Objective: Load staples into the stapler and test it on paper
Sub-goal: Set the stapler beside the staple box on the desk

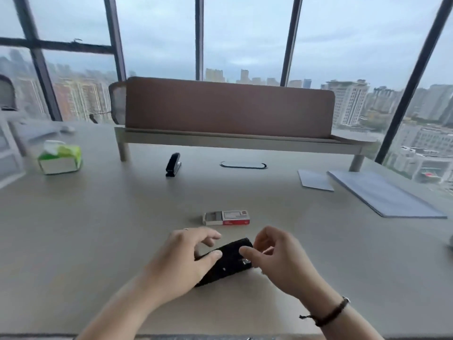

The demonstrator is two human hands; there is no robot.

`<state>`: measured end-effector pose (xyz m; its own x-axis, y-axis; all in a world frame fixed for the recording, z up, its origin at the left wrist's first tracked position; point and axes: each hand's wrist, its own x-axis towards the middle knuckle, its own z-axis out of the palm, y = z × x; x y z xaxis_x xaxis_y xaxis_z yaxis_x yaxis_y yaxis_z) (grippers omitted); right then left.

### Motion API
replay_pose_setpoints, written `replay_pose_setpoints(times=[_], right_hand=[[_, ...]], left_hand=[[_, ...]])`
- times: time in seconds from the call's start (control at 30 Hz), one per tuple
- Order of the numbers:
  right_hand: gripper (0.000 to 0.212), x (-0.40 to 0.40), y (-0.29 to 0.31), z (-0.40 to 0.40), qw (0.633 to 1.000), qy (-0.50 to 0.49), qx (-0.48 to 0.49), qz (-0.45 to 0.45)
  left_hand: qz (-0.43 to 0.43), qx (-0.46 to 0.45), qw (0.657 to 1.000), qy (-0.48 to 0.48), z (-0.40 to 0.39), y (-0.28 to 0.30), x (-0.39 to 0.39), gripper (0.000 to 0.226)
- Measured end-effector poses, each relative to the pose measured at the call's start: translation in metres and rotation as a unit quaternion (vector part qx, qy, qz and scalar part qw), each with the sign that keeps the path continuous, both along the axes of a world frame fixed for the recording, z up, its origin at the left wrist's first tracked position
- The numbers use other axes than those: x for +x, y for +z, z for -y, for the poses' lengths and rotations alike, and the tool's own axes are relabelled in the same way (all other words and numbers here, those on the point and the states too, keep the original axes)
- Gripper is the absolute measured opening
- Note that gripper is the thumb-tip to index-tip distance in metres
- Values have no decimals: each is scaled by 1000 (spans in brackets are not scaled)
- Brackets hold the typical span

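Black plastic stapler [226,262] flat on the beige desk [98,229], left hand [181,261] curled round its rear, right hand [272,256] pinching near the metal front, contents unclear; risk: blurred pinch slips, strip from the half-open red-and-white staple box [226,218] jams.

You're in a high-rise office: a pale desk [98,217] with a brown divider screen [228,109] stands against tall windows [245,33] overlooking city towers, with papers [382,195] far right and a tissue box [60,158] far left.
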<state>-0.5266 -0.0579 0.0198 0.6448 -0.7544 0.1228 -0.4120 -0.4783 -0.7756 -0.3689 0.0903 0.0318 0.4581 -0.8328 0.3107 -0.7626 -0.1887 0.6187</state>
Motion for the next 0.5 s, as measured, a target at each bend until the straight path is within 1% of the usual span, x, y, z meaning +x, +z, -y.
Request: replay_pose_setpoints(times=[0.13,0.17,0.23,0.3,0.4,0.47,0.5], right_hand=[[14,29,-3,-2,997,50,47,29],[12,36,-4,-3,996,65,54,30],[17,48,-1,-3,994,93,48,12],[24,59,5,1,994,104,-1,-25],[34,77,18,13,989,40,-128,-67],[47,94,22,22,982,23,-165,-92],[53,102,21,26,978,37,-169,-118]], left_hand=[[-11,-13,1000,-9,-8,-3,7,31],[-11,-11,1000,-20,-9,-3,7,33],[-10,-4,999,-47,-9,-4,9,36],[-9,10,999,-51,-9,-6,13,39],[-9,28,1000,-7,-8,-11,14,41],[-3,15,1000,20,-5,-15,13,44],[6,10,999,32,-4,-15,13,44]])
